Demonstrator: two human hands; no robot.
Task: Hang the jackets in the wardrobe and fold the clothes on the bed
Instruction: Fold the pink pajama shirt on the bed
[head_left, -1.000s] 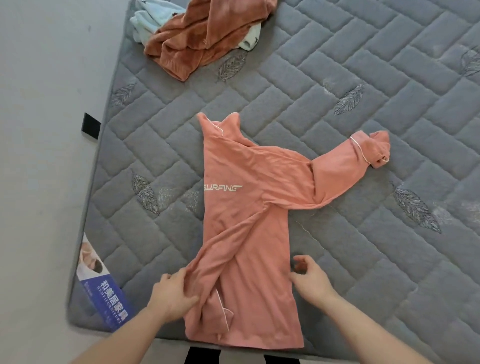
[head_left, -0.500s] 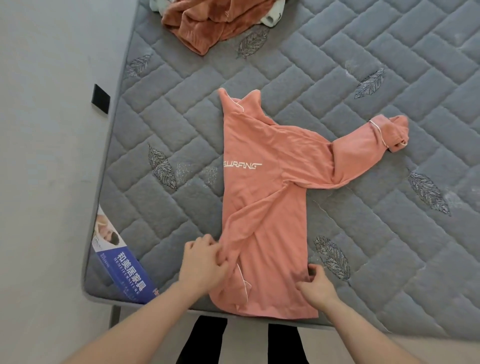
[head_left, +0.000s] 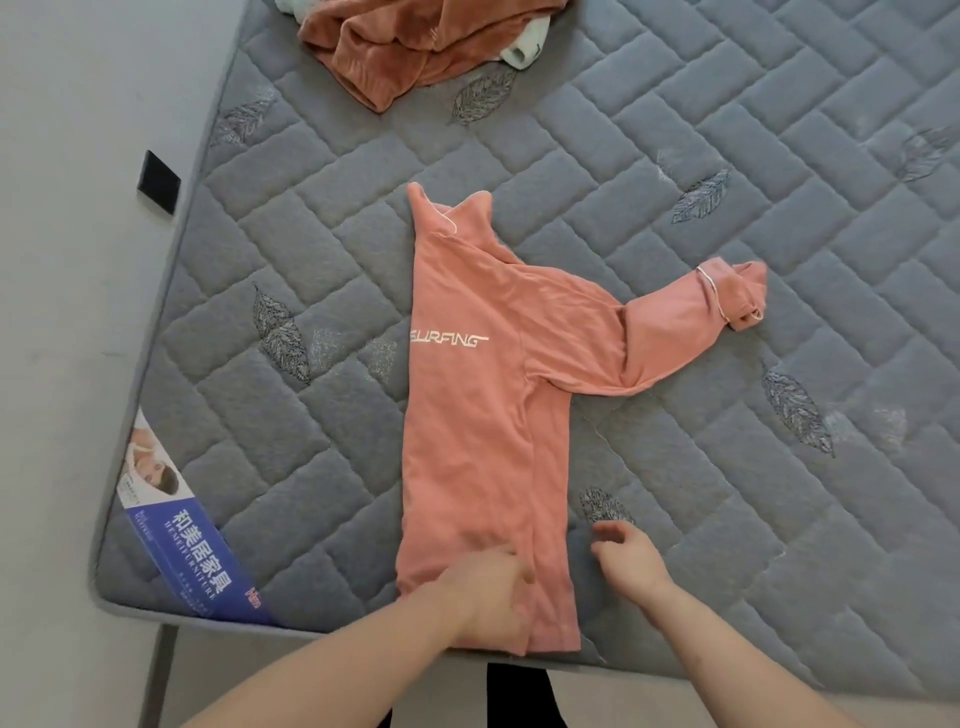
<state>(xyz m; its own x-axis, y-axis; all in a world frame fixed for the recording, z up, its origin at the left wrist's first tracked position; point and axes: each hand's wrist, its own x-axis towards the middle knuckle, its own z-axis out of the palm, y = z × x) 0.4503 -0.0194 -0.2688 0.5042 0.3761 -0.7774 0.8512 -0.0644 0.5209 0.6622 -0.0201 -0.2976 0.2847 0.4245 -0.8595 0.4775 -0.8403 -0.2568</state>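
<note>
A salmon-pink long-sleeved top (head_left: 483, 415) with white "SURFING" lettering lies on the grey quilted mattress (head_left: 727, 156), its left side folded in to a straight edge. Its right sleeve (head_left: 691, 317) still stretches out to the right, cuff crumpled. My left hand (head_left: 488, 592) rests flat on the hem of the top near the mattress's front edge. My right hand (head_left: 628, 561) hovers just right of the hem with loosely curled fingers, holding nothing.
A rust-brown velvet garment (head_left: 415, 47) lies heaped over pale clothing (head_left: 524, 49) at the mattress's far edge. A blue printed label (head_left: 192, 545) sits on the front left corner. Grey floor (head_left: 62, 312) runs along the left.
The left sleeve and side were folded across the body, giving a straight left edge. My left hand moved onto the hem and lies flat; my right hand let go of the hem and lifted off to the right.
</note>
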